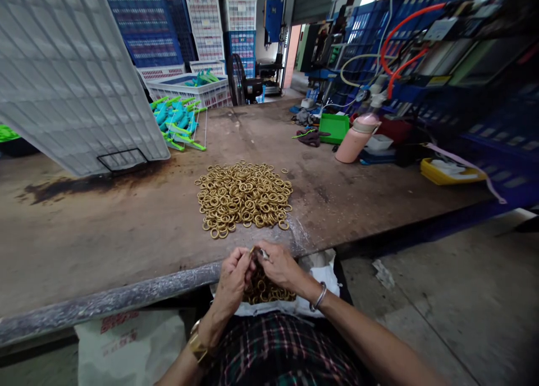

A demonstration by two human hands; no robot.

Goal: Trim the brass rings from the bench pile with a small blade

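Note:
My left hand (236, 273) is closed in a pinch on a gold-coloured ring (252, 250) at the near edge of the table. Meeting it from the right, my right hand (278, 267) has its fingers curled; a small greyish, metallic-looking piece (264, 254) shows by its thumb, too small to name. Below both hands, more gold rings (273, 291) lie in a white bag or cloth (324, 279) over my lap. Just beyond my fingers, a large heap of the same rings (244, 198) is spread on the brown tabletop (168, 228).
At left leans a big white plastic crate (80, 77), with teal and green plastic parts (179, 122) behind it. A pink bottle (356, 140), a green tray (334, 128) and a yellow tray (450, 171) stand on the right. Stacked crates (145, 26) fill the back.

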